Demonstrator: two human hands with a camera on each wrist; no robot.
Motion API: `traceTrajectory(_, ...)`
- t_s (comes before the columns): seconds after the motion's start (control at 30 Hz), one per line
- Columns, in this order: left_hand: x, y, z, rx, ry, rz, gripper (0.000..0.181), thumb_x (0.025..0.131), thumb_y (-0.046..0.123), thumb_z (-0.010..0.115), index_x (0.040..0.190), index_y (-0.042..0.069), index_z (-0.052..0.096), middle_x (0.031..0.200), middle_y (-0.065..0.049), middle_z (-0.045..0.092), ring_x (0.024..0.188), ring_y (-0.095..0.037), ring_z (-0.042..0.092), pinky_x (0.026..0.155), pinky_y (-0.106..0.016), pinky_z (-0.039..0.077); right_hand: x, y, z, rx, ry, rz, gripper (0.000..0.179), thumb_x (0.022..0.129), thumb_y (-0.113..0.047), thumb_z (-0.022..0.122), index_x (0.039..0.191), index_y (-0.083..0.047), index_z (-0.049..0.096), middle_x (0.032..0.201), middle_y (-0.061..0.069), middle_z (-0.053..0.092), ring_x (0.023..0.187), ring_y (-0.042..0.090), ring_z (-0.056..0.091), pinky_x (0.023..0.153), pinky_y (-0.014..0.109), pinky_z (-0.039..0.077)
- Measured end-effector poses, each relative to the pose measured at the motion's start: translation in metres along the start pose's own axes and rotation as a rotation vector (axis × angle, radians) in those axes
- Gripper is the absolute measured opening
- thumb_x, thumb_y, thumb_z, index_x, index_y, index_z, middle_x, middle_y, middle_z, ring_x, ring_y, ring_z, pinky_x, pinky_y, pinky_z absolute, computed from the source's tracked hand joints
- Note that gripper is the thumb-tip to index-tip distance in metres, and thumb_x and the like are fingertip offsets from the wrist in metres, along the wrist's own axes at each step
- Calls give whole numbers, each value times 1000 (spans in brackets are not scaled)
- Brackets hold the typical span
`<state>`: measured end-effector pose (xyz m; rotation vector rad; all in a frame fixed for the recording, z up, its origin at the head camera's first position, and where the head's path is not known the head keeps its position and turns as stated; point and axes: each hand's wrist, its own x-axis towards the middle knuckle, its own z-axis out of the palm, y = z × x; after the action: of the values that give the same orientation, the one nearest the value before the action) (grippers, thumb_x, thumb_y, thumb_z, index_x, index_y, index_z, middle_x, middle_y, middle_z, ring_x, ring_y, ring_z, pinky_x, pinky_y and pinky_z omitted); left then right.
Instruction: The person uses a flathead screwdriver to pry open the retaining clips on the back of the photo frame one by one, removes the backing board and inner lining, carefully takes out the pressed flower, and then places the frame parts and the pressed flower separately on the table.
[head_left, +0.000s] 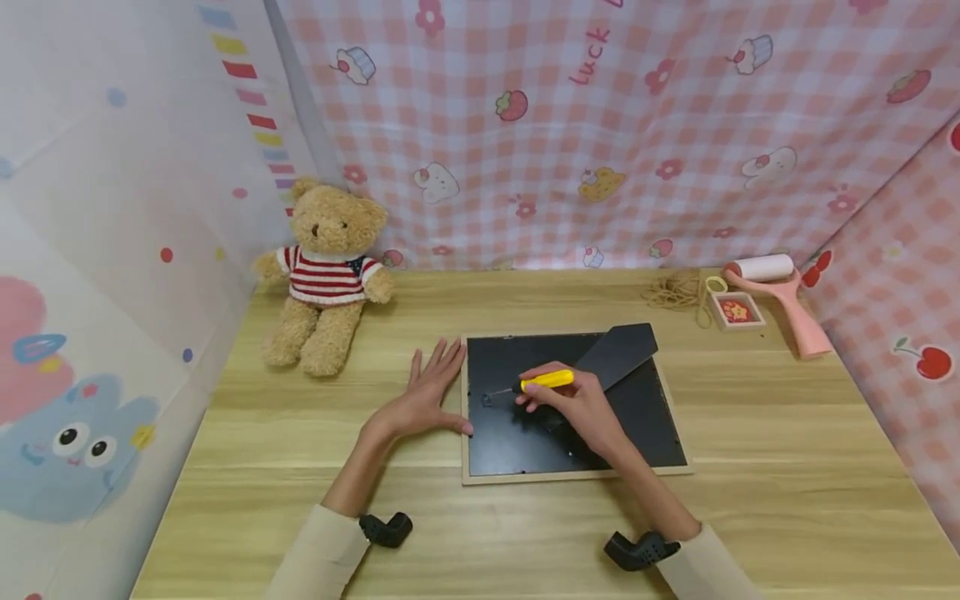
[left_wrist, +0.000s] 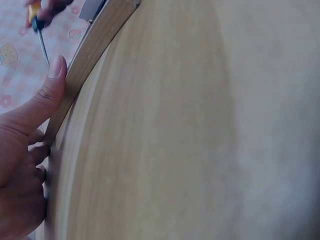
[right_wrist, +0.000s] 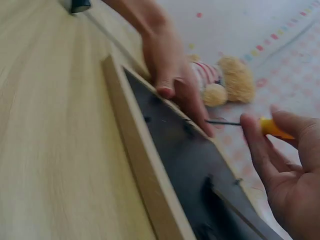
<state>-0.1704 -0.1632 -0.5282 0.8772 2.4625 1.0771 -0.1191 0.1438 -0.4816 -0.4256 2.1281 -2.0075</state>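
A picture frame [head_left: 577, 477] lies face down on the table, its light wooden rim around a black backing board [head_left: 504, 450]. A black stand leg [head_left: 619, 353] slants across the board's upper right. My right hand [head_left: 583, 408] pinches a screwdriver [head_left: 553, 380] by its yellow handle, the shaft pointing left toward a small hanger plate [head_left: 487, 400]. Against the frame's left side rests my left hand [head_left: 422, 405], fingers spread straight, thumb at the rim. The left wrist view shows that thumb [left_wrist: 42, 100] along the wooden edge [left_wrist: 87, 60].
A teddy bear [head_left: 327, 279] in a striped sweater sits at the back left. At the back right are a coil of twine [head_left: 675, 292], a small square box [head_left: 738, 311] with a star, yellow-handled scissors [head_left: 716, 285] and a pink lint roller [head_left: 798, 312]. Patterned curtains surround the table.
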Motion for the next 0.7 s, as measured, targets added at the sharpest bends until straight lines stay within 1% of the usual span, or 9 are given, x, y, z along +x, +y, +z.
traceTrajectory(0.07, 0, 0, -1, -4, -2, -2, 140, 79, 51, 93, 176, 3, 3, 185, -17, -2, 170, -38, -17, 130, -62, -25, 6, 3, 7, 12, -35, 26, 30, 107, -7, 71, 132, 9, 71, 120, 27, 75, 99, 22, 83, 92, 33, 67)
traceTrajectory(0.13, 1, 0, -2, -13, -7, -5, 139, 80, 49, 93, 176, 4, 3, 184, -18, -2, 170, -37, -17, 130, -61, -26, 10, 6, 11, 18, -50, 40, 30, 106, -5, 71, 133, 9, 72, 124, 29, 74, 101, 22, 83, 93, 35, 66)
traceTrajectory(0.33, -1, 0, -4, -33, -25, -30, 138, 82, 43, 94, 176, 6, 1, 184, -15, -5, 170, -34, -20, 129, -57, -28, 16, 9, 17, 24, -63, 55, 31, 105, -3, 71, 133, 10, 71, 124, 30, 74, 101, 19, 84, 94, 34, 66)
traceTrajectory(0.4, -1, 1, -4, -38, -28, -37, 138, 81, 43, 94, 176, 6, 1, 184, -15, -5, 170, -34, -20, 129, -57, -29, 17, 10, 17, 27, -69, 53, 31, 106, -4, 71, 133, 9, 71, 124, 29, 74, 102, 20, 83, 94, 34, 66)
traceTrajectory(0.43, -1, 3, -6, -38, -33, -42, 137, 82, 42, 94, 176, 5, 1, 184, -16, -5, 170, -35, -19, 129, -58, -28, 17, 10, 17, 25, -72, 50, 31, 106, -4, 71, 134, 9, 71, 125, 29, 74, 102, 20, 83, 95, 34, 66)
traceTrajectory(0.6, -3, 10, -11, -56, -44, -32, 137, 82, 44, 94, 175, 2, 2, 184, -20, -4, 169, -40, -19, 129, -62, -27, 19, 11, 18, 21, -75, 48, 30, 106, -3, 71, 133, 9, 71, 124, 30, 74, 101, 19, 84, 95, 33, 65)
traceTrajectory(0.7, -4, 9, -10, -66, -40, -22, 139, 81, 47, 94, 175, 2, 3, 183, -21, -4, 169, -40, -19, 129, -61, -28, 20, 11, 18, 14, -76, 58, 28, 106, -4, 71, 132, 7, 73, 123, 29, 75, 101, 19, 84, 95, 32, 65)
